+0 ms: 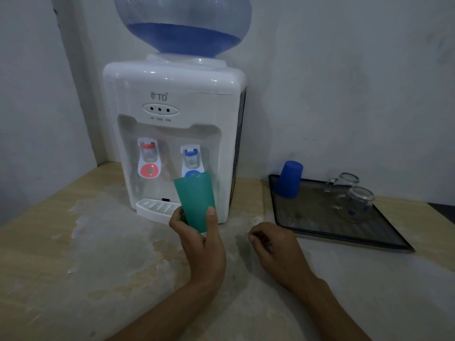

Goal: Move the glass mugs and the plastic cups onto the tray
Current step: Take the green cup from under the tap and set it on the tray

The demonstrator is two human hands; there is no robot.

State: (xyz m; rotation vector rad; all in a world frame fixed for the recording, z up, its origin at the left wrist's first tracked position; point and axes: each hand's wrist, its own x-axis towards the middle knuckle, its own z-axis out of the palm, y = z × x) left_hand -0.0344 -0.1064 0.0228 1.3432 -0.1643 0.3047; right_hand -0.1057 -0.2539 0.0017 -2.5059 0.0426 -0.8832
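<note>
1. Green plastic cup (195, 202) held off the counter in left hand (200, 244), in front of the water dispenser (172, 141); thumb on the near wall, fingers wrapped round the far side, low on the body.
2. Right hand (272, 244) empty, fingers loosely curled, low over the counter (73, 267); touching it or not, cannot tell.
3. Already on the tray (344, 232): blue plastic cup (289, 179) upside down at the far left corner, two glass mugs (352, 195) close together, also inverted by the look.
4. Green cup likely light, thin-walled, a bit flexible; gentle mid-body grip enough, hard squeeze likely to deform it.
5. Mugs likely heavier, rigid, breakable, slick; best taken by handle or round the body.
6. Hard to make out: dim light, mug outlines and handles faint, mugs touching or not unclear; cup's open end and contents not clear; bottle top cut off.
</note>
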